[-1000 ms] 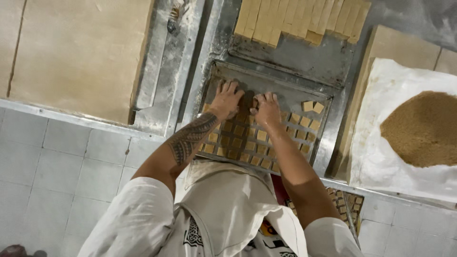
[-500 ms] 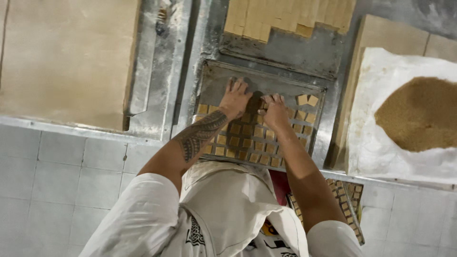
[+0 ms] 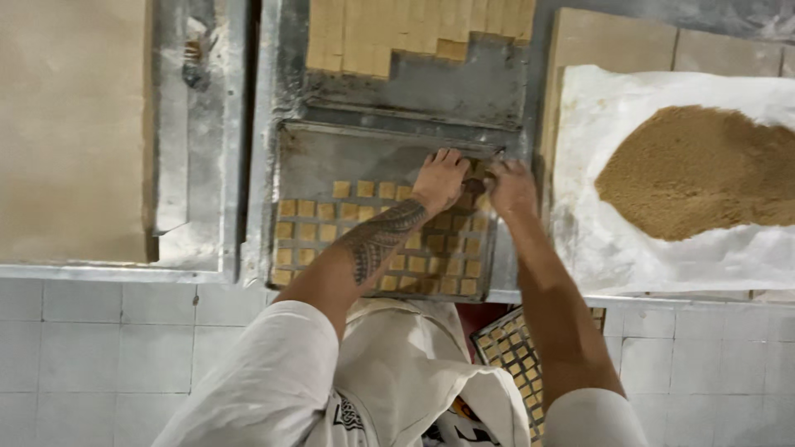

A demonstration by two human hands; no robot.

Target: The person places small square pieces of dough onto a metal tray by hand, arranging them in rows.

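A metal baking tray (image 3: 331, 157) lies in front of me, its near half covered with rows of small tan dough squares (image 3: 308, 233). My left hand (image 3: 440, 178), on a tattooed forearm, rests palm down on the squares at the tray's far right. My right hand (image 3: 512, 187) lies just beside it at the tray's right rim, fingers curled over a few squares. Whether either hand grips a piece is hidden. The far left part of the tray is bare metal.
A cut slab of tan dough (image 3: 414, 29) lies beyond the tray. A wide dough sheet (image 3: 70, 124) covers the left. At right, brown crumbs (image 3: 704, 170) are heaped on white paper (image 3: 596, 240). Another filled tray (image 3: 513, 352) sits below the tiled counter edge.
Both hands have slid from the tray's middle to its far right corner. The view has shifted, so the tray now sits left of centre.
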